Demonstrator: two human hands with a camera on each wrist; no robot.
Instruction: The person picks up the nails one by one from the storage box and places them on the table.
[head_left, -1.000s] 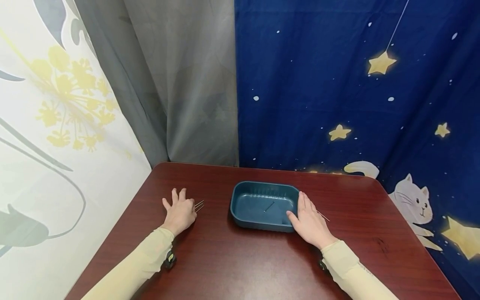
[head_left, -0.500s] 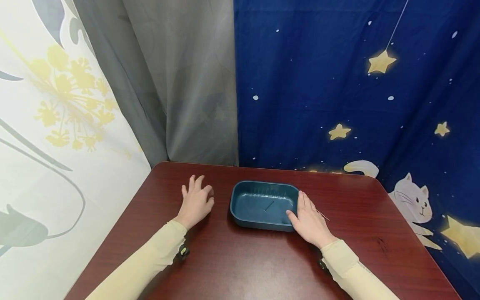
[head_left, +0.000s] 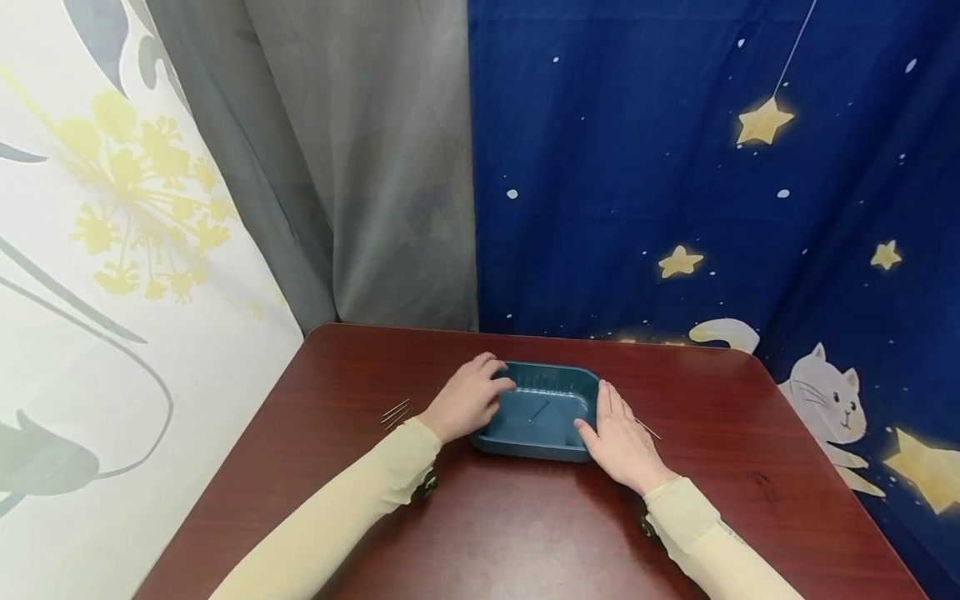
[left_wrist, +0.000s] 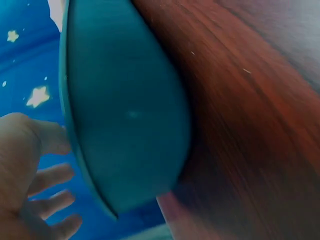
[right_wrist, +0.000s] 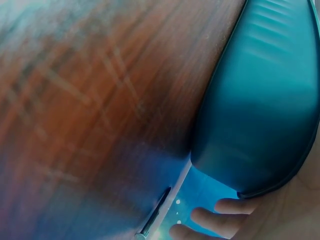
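Observation:
A deep blue-green rectangular box (head_left: 532,452) stands on the table, with one dark nail (head_left: 539,412) lying on its floor. Over the box's left end hovers my left hand (head_left: 467,400), fingers bent. In the left wrist view its fingertips pass partly behind the rim, so whether they pinch something is hidden. My right hand (head_left: 621,437) rests along the box's right end, fingers straight and thumb reaching over the rim. Several thin nails (head_left: 396,414) lie side by side left of the box. Another nail (head_left: 647,428) lies just beyond the right hand; its flat head shows in the right wrist view.
The dark red wooden table (head_left: 510,533) has rounded far corners. Behind it hang a grey curtain (head_left: 397,183) and a blue curtain (head_left: 637,167) with stars. A white patterned surface (head_left: 112,375) borders the left side.
My left hand has moved right, from the nails to above the box's left end, uncovering the nails beside it. The right hand and the box have stayed put.

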